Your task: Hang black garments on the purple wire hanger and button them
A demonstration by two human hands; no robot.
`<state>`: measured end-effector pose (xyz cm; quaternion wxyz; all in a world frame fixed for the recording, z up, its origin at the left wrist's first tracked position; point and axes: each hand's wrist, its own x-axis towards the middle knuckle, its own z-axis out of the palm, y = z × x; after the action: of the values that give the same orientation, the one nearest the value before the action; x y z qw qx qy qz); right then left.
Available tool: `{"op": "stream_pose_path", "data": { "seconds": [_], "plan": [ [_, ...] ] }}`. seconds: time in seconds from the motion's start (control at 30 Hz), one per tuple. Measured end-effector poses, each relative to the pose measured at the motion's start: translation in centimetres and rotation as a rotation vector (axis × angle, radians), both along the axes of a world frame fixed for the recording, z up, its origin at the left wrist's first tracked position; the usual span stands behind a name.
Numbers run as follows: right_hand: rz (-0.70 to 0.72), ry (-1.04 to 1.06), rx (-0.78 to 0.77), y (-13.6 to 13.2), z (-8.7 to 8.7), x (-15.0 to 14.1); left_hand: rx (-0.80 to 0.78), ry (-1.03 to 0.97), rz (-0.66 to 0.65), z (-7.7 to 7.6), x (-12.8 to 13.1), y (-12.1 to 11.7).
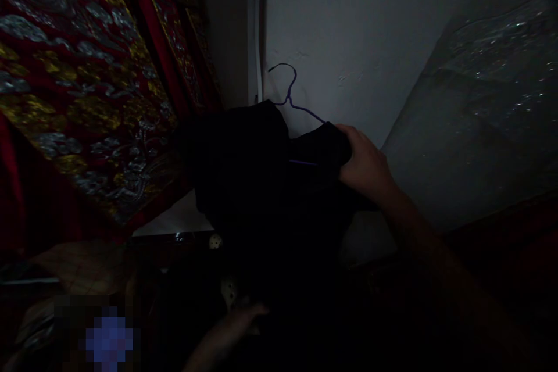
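Note:
A black garment [261,186] is on a thin purple wire hanger [300,107], in front of the pale wall. The hanger's hook points up, and part of its lower bar shows inside the neck opening. My right hand [366,160] is closed around the shoulder on the right, its fingertips hidden behind the dark cloth. Lower down, my left hand [233,325] is by the garment's lower part. It is blurred and dim, so I cannot make out its fingers or any hold on the cloth.
Red cloth [87,87] with gold and silver embroidery hangs at the left. Clear, shiny plastic sheeting [492,93] covers the right side of the wall [349,23]. Pale objects with holes [215,241] lie low behind the garment. A blurred-out bluish patch [108,340] is at lower left.

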<state>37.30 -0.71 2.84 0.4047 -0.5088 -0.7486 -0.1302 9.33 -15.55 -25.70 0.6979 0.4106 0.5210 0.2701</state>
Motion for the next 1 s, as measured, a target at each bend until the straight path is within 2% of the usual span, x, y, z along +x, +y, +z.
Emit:
{"op": "stream_pose_path", "data": {
  "seconds": [0.1, 0.17, 0.23, 0.3, 0.4, 0.43, 0.5, 0.53, 0.57, 0.6, 0.67, 0.7, 0.73, 0.77, 0.87, 1.0],
  "plan": [
    [0.036, 0.007, -0.002, 0.3, -0.8, -1.4, 0.128, 0.281, -0.044, -1.8, -6.7, 0.4],
    [0.044, 0.029, -0.020, 0.3, -1.4, -2.3, 0.227, 0.399, 0.119, -2.0, -9.7, 1.0],
    [0.065, 0.046, -0.058, 0.1, -2.0, -2.9, 0.355, 0.422, 0.365, -0.9, -10.7, 1.5],
    [0.099, 0.046, -0.086, -0.1, -2.4, -3.2, 0.502, 0.358, 0.539, 1.3, -9.8, 1.9],
    [0.139, 0.028, -0.059, -0.5, -2.6, -3.2, 0.740, 0.247, 0.722, 6.0, -6.2, 1.6],
    [0.150, 0.022, -0.040, -0.6, -2.6, -3.2, 0.839, 0.228, 0.812, 7.6, -4.9, 1.4],
    [0.184, 0.005, -0.016, -1.1, -2.4, -3.0, 1.136, 0.130, 1.038, 10.4, -2.6, 0.6],
    [0.202, -0.010, -0.012, -1.3, -2.3, -2.9, 1.289, 0.094, 1.082, 11.5, -1.7, 0.2],
    [0.216, -0.029, -0.012, -1.5, -2.3, -2.8, 1.426, 0.086, 1.060, 12.3, -1.0, 0.0],
    [0.225, -0.052, -0.013, -1.6, -2.4, -2.6, 1.515, 0.122, 0.967, 12.8, -0.5, -0.1],
    [0.226, -0.102, -0.009, -1.7, -2.8, -2.3, 1.509, 0.291, 0.732, 13.0, 0.4, 0.6],
    [0.221, -0.122, -0.001, -1.6, -3.1, -2.1, 1.451, 0.378, 0.672, 12.7, 0.8, 1.5],
    [0.215, -0.137, 0.008, -1.5, -3.5, -2.0, 1.382, 0.448, 0.667, 12.2, 1.2, 2.6],
    [0.209, -0.146, 0.017, -1.4, -3.9, -2.0, 1.326, 0.494, 0.727, 11.5, 1.6, 3.9],
    [0.207, -0.136, 0.035, -1.0, -5.0, -2.3, 1.310, 0.537, 0.917, 9.3, 2.9, 8.3],
    [0.193, -0.101, 0.030, -0.7, -5.6, -2.9, 1.335, 0.506, 0.971, 7.6, 3.8, 12.3]
  ]
}}
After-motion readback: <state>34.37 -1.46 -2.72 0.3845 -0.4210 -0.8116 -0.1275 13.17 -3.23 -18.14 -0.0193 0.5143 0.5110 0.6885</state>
